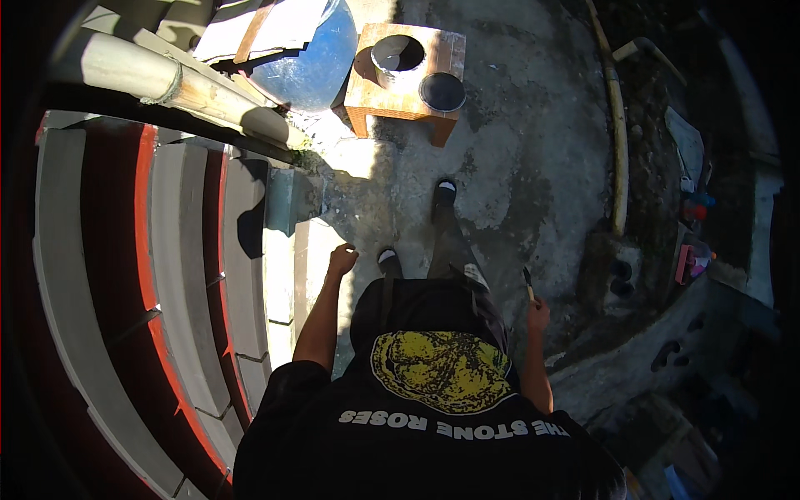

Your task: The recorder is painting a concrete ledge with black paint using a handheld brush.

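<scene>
Low at my right side, my right hand (538,315) is closed around the handle of a slim paintbrush (529,287), its dark tip pointing away from me. My left hand (341,260) hangs beside my left leg with its fingers curled in; nothing shows in it. Ahead of my feet stands a brown stool (364,93). On it are an open pale container (392,77), its inside in dark shadow, and a round dark lid (442,92) beside it. Both hands are well apart from the stool.
Grey and dark red steps (179,275) with bright red edges run along my left. A thick bamboo pole (133,71) lies above them, near a blue drum (321,75). A long pole (617,142) and a hollow block (612,271) lie right on the concrete floor (525,167).
</scene>
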Demonstrator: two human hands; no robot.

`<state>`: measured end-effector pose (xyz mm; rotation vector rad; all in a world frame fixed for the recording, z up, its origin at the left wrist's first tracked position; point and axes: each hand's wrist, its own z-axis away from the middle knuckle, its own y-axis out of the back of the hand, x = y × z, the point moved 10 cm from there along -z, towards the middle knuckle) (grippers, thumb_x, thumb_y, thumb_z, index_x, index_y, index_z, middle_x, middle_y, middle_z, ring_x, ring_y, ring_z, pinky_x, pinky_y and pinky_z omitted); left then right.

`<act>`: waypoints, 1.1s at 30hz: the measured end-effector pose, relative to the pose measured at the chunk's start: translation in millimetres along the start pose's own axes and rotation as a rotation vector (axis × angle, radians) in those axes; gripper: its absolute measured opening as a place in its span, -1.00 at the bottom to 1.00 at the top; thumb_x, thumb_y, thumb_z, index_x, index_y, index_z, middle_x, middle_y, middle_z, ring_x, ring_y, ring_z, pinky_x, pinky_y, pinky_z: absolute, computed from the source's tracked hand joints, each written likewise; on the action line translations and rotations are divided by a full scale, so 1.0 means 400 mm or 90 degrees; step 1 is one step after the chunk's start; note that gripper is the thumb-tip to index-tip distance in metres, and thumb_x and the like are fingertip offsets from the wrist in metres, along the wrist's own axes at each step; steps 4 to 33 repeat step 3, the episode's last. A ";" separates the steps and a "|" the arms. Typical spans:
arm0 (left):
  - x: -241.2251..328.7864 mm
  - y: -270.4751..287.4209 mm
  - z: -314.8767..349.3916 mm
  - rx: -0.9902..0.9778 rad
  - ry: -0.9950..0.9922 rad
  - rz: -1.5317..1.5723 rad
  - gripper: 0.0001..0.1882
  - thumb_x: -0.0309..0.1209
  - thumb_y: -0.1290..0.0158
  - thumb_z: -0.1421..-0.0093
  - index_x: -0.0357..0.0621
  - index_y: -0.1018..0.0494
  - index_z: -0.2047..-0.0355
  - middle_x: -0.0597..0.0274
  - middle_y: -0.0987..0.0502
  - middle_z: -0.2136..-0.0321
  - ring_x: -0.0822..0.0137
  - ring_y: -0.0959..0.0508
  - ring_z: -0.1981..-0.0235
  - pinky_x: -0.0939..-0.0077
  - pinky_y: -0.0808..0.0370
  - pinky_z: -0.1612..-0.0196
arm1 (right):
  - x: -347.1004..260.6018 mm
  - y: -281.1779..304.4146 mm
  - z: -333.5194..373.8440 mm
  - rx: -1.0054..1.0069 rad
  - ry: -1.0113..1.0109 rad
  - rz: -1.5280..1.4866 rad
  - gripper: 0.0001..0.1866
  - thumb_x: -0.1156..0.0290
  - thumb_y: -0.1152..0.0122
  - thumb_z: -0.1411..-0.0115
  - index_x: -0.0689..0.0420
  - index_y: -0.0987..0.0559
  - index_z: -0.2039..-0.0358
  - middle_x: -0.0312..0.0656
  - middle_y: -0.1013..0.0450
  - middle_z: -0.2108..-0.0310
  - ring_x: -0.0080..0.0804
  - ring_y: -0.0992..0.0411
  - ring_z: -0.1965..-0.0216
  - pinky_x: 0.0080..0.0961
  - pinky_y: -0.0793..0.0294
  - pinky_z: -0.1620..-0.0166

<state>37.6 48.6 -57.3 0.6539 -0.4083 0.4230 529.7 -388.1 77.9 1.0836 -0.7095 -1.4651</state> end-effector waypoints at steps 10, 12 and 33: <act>0.095 0.015 -0.105 0.010 0.040 0.031 -0.57 -0.26 -0.07 0.03 -0.16 -0.53 0.13 -0.09 -0.59 0.24 0.08 -0.58 0.13 0.31 -0.45 -0.02 | -0.164 0.008 -0.182 -0.026 0.088 0.004 -0.66 0.33 -0.17 -0.09 0.12 -0.57 0.10 0.03 -0.53 0.24 -0.06 -0.52 0.21 -0.17 -0.47 0.13; 0.095 0.015 -0.105 0.010 0.040 0.031 -0.57 -0.26 -0.07 0.03 -0.16 -0.53 0.13 -0.09 -0.59 0.24 0.08 -0.58 0.13 0.31 -0.45 -0.02 | -0.164 0.008 -0.182 -0.026 0.088 0.004 -0.66 0.33 -0.17 -0.09 0.12 -0.57 0.10 0.03 -0.53 0.24 -0.06 -0.52 0.21 -0.17 -0.47 0.13; 0.095 0.015 -0.105 0.010 0.040 0.031 -0.57 -0.26 -0.07 0.03 -0.16 -0.53 0.13 -0.09 -0.59 0.24 0.08 -0.58 0.13 0.31 -0.45 -0.02 | -0.164 0.008 -0.182 -0.026 0.088 0.004 -0.66 0.33 -0.17 -0.09 0.12 -0.57 0.10 0.03 -0.53 0.24 -0.06 -0.52 0.21 -0.17 -0.47 0.13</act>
